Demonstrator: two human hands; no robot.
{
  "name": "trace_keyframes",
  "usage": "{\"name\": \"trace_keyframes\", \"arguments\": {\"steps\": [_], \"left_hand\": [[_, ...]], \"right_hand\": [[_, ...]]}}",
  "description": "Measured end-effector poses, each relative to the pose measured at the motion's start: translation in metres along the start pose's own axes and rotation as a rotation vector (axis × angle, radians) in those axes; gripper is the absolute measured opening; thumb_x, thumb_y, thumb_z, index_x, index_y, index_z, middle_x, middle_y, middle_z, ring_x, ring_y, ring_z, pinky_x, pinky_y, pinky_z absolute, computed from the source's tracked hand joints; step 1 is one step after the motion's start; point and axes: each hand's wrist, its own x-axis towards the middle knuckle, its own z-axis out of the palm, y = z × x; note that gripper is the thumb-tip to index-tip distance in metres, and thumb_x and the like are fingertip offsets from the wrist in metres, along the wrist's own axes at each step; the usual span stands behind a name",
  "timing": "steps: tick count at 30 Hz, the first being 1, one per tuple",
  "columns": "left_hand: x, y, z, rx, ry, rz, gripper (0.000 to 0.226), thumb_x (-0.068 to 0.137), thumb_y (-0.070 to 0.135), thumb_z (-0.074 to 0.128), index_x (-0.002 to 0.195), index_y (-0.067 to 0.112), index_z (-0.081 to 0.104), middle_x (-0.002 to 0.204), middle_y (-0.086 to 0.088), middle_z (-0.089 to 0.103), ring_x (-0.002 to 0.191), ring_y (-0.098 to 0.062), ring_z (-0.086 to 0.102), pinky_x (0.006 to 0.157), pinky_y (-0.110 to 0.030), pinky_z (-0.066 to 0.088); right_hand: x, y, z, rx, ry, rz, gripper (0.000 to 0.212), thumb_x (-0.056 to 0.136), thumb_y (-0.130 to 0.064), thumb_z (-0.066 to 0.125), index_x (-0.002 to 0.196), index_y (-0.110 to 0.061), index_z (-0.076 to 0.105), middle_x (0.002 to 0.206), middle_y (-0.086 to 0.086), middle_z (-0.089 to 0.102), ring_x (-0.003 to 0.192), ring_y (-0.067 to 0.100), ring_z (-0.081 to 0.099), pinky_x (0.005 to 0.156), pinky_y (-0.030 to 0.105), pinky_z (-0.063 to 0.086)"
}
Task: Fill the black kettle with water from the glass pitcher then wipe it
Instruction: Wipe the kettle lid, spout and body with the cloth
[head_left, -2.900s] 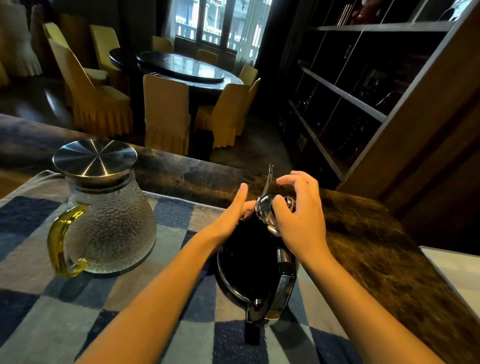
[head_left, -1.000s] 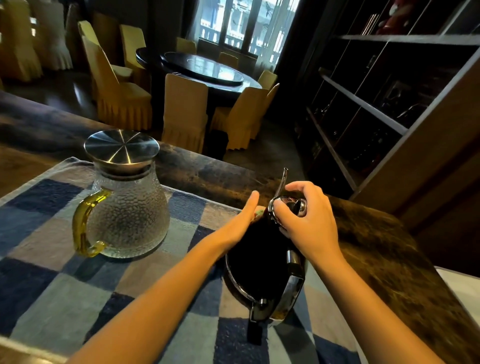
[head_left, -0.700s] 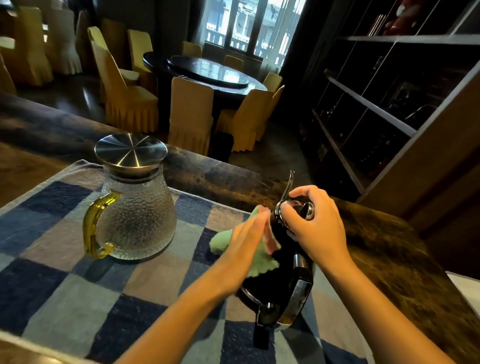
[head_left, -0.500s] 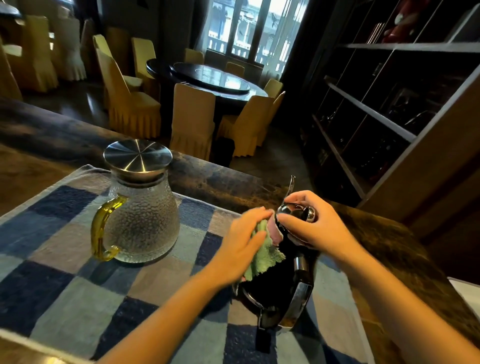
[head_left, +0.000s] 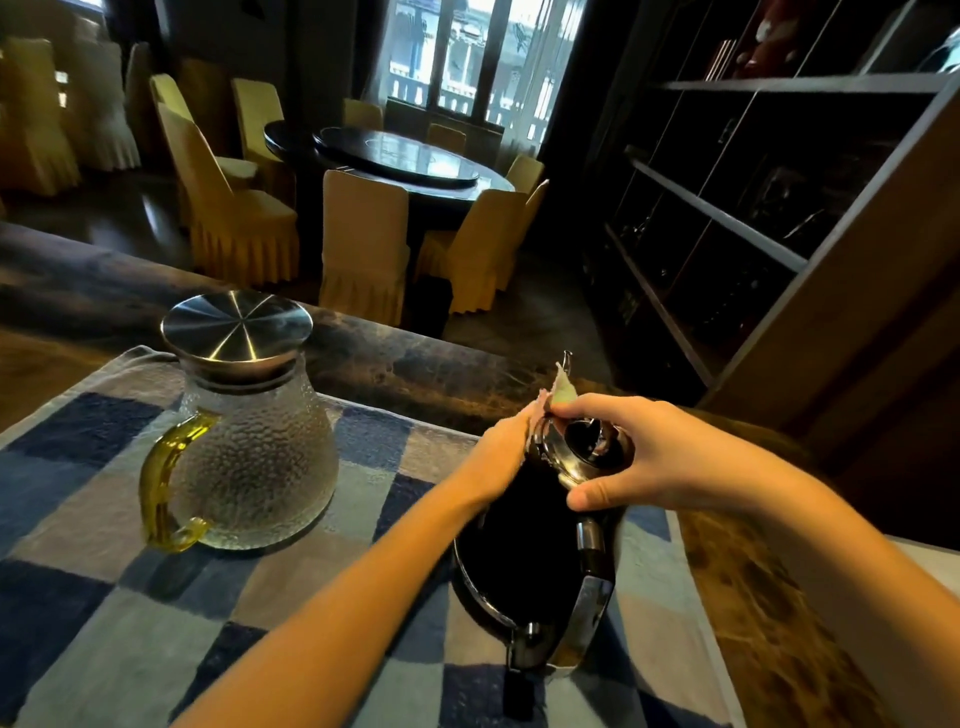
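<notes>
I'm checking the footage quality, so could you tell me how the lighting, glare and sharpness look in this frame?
Head view: backlit by the window, room dim; black kettle body loses all detail; glare streaks the pitcher lid; wide-angle lens bends the shelves; the cloth tip is soft.

Forearms (head_left: 337, 613) bare to frame edge, slender. Left grip (head_left: 496, 460), right grip (head_left: 670, 462) bare; right thumbnail (head_left: 578, 502) seemingly short, blurred.

The right hand (head_left: 655, 460) is gripping the black kettle (head_left: 519, 551) by its lid (head_left: 584, 448) while the left hand (head_left: 497, 460) is holding a green cloth (head_left: 562, 391) against its spout (head_left: 567, 357).
</notes>
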Motion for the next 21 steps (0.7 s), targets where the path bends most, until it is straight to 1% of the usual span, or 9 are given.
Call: {"name": "trace_keyframes", "arguments": {"steps": [3, 6, 8, 10, 12, 13, 17, 19, 21], "left_hand": [[0.005, -0.004, -0.007, 0.089, -0.104, -0.009, 0.043, 0.096, 0.051, 0.025, 0.13, 0.036, 0.046, 0.135, -0.007, 0.055, 0.127, -0.017, 0.047, 0.113, -0.039, 0.03], [0.007, -0.033, -0.014, 0.095, -0.021, -0.126, 0.039, 0.096, 0.046, 0.035, 0.122, 0.026, 0.057, 0.114, -0.004, 0.066, 0.108, -0.019, 0.06, 0.1, -0.036, 0.043], [0.018, -0.076, -0.019, 0.141, 0.025, -0.16, 0.062, 0.08, 0.076, 0.029, 0.1, 0.029, 0.064, 0.09, 0.005, 0.065, 0.092, -0.017, 0.062, 0.099, -0.043, 0.044], [0.024, -0.087, -0.015, 0.096, 0.04, -0.219, 0.082, 0.055, 0.096, 0.022, 0.088, 0.03, 0.06, 0.085, 0.003, 0.063, 0.098, -0.027, 0.063, 0.099, -0.048, 0.043], [-0.004, -0.039, 0.0, -0.075, 0.105, -0.127, 0.069, 0.076, 0.081, 0.03, 0.104, 0.026, 0.062, 0.101, -0.003, 0.068, 0.104, -0.022, 0.064, 0.092, -0.043, 0.049], [-0.017, -0.012, 0.004, -0.179, 0.042, -0.072, 0.06, 0.086, 0.069, 0.033, 0.109, 0.022, 0.062, 0.108, -0.005, 0.068, 0.104, -0.017, 0.065, 0.091, -0.037, 0.05], [0.001, 0.03, 0.0, -0.253, -0.095, -0.052, 0.034, 0.099, 0.031, 0.032, 0.094, 0.018, 0.063, 0.087, 0.002, 0.074, 0.081, -0.004, 0.068, 0.072, -0.017, 0.053], [0.009, 0.03, -0.002, -0.169, -0.112, -0.137, 0.032, 0.1, 0.029, 0.032, 0.106, 0.017, 0.061, 0.107, 0.0, 0.068, 0.101, -0.009, 0.06, 0.091, -0.023, 0.047], [0.008, 0.015, -0.004, 0.017, -0.096, -0.153, 0.041, 0.101, 0.026, 0.03, 0.133, 0.007, 0.046, 0.133, -0.003, 0.05, 0.121, -0.016, 0.046, 0.104, -0.03, 0.035]], "right_hand": [[0.002, -0.001, -0.002, 0.007, -0.025, 0.005, 0.078, 0.069, -0.043, 0.08, 0.136, -0.035, 0.04, 0.139, -0.011, 0.046, 0.121, 0.008, 0.045, 0.1, 0.025, 0.041], [0.003, -0.002, -0.003, 0.011, -0.043, 0.014, 0.076, 0.069, -0.041, 0.08, 0.134, -0.036, 0.041, 0.138, -0.01, 0.047, 0.12, 0.011, 0.048, 0.098, 0.028, 0.045], [0.003, -0.003, -0.003, 0.001, -0.05, 0.02, 0.077, 0.069, -0.044, 0.079, 0.134, -0.036, 0.04, 0.139, -0.01, 0.046, 0.122, 0.012, 0.047, 0.1, 0.03, 0.045], [0.002, -0.003, -0.002, -0.015, -0.054, 0.019, 0.079, 0.069, -0.046, 0.078, 0.136, -0.038, 0.038, 0.141, -0.012, 0.045, 0.124, 0.01, 0.046, 0.101, 0.03, 0.044], [0.001, -0.004, 0.0, -0.031, -0.046, 0.015, 0.079, 0.07, -0.046, 0.077, 0.137, -0.039, 0.036, 0.142, -0.014, 0.043, 0.125, 0.008, 0.044, 0.1, 0.025, 0.042], [0.0, -0.004, 0.001, -0.043, -0.036, 0.009, 0.08, 0.071, -0.046, 0.077, 0.139, -0.038, 0.034, 0.142, -0.015, 0.041, 0.127, 0.006, 0.042, 0.1, 0.022, 0.04], [-0.007, -0.004, 0.004, -0.025, 0.0, -0.026, 0.087, 0.073, -0.043, 0.076, 0.145, -0.037, 0.028, 0.144, -0.023, 0.013, 0.124, -0.006, 0.021, 0.096, 0.005, 0.026], [-0.009, -0.005, 0.005, -0.007, 0.023, -0.017, 0.085, 0.072, -0.044, 0.076, 0.143, -0.04, 0.03, 0.154, -0.021, -0.002, 0.127, -0.003, 0.02, 0.1, 0.009, 0.024], [-0.01, -0.004, 0.006, -0.012, 0.038, 0.002, 0.081, 0.07, -0.045, 0.077, 0.139, -0.045, 0.034, 0.158, -0.013, 0.004, 0.138, 0.006, 0.024, 0.104, 0.016, 0.028]]}}
